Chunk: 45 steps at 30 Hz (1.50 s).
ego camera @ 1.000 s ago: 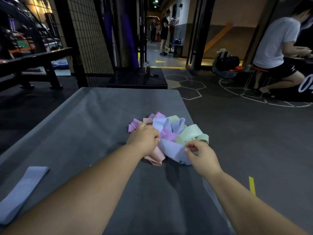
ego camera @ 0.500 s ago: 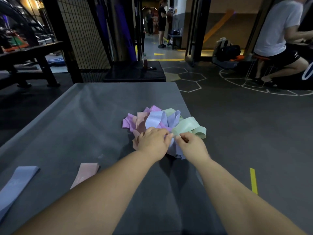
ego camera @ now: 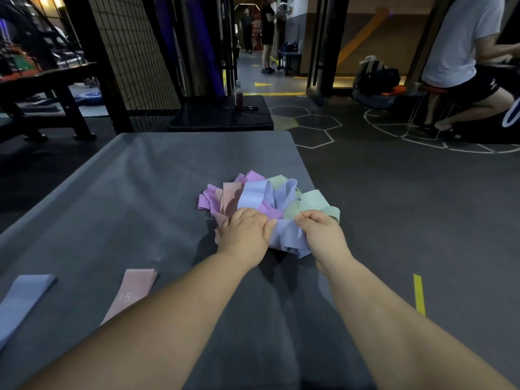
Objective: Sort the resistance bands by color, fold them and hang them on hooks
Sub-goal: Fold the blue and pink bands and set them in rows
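Observation:
A tangled pile of resistance bands [ego camera: 261,198] in purple, peach, lavender blue and pale green lies near the right edge of the grey table [ego camera: 135,198]. My left hand [ego camera: 244,232] rests on the near side of the pile with its fingers curled into the bands. My right hand [ego camera: 320,235] pinches a lavender-blue band [ego camera: 289,239] at the pile's front. Two bands lie flat apart from the pile: a peach one [ego camera: 132,291] and a lavender-blue one [ego camera: 22,299] at the near left. No hooks are in view.
The table's right edge runs just beside the pile, with dark floor and a yellow tape mark [ego camera: 418,294] beyond. A black platform with a bottle [ego camera: 238,97] stands behind the table. A seated person [ego camera: 464,60] is at the far right.
My right hand has moved left along the lavender-blue band, closer to my left hand. A peach band, first seen half a second ago, lies flat at the near left.

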{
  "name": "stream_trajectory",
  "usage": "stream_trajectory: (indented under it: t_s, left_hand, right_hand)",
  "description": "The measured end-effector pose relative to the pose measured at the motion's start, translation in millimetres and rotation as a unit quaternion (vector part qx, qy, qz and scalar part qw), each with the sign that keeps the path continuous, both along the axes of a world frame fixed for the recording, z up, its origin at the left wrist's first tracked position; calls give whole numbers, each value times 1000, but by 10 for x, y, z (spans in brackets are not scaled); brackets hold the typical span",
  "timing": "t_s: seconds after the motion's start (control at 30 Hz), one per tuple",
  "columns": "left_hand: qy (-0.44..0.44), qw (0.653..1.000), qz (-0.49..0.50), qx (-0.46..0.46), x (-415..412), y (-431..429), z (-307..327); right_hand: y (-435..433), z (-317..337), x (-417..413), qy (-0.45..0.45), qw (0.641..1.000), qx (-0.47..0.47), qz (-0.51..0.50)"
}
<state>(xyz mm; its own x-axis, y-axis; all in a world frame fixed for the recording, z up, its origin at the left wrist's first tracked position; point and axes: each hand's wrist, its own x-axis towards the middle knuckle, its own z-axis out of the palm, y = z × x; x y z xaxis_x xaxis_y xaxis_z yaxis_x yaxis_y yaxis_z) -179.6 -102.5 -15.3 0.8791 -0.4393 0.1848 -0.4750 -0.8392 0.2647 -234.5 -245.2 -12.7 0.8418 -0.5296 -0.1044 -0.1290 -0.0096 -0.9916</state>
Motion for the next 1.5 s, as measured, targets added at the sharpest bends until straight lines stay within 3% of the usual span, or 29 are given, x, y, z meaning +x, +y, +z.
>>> stream_trajectory:
  t_s: [0.33,0.73,0.83,0.97,1.07,1.23,1.4,1.5]
  left_hand:
    - [-12,1000,11,18,26,98,40]
    - [14,996,87,1,56,101,59]
    - [21,994,103,-9,78,119,50]
    - [25,992,101,-76,78,105,39]
    - [27,996,58,-63,67,51,35]
    - [57,991,112,-42,76,28,7]
    - [119,972,195,-61,175,113,5]
    - [144,952,228,-145,292,192,-47]
  right_hand:
    - [-41,-25,11,3,996,71,-51]
    - [-89,95,18,-61,997,14,-44]
    - [-118,109,10,-64,998,7,-4]
    - [-92,78,-4,-20,998,-29,47]
    - [-90,57,-41,21,997,-65,35]
    - [-172,0,-67,143,957,-251,15]
    - [-180,-23,-92,51,958,-280,-15]
    - [-149,-19,-100,-24,946,-321,30]
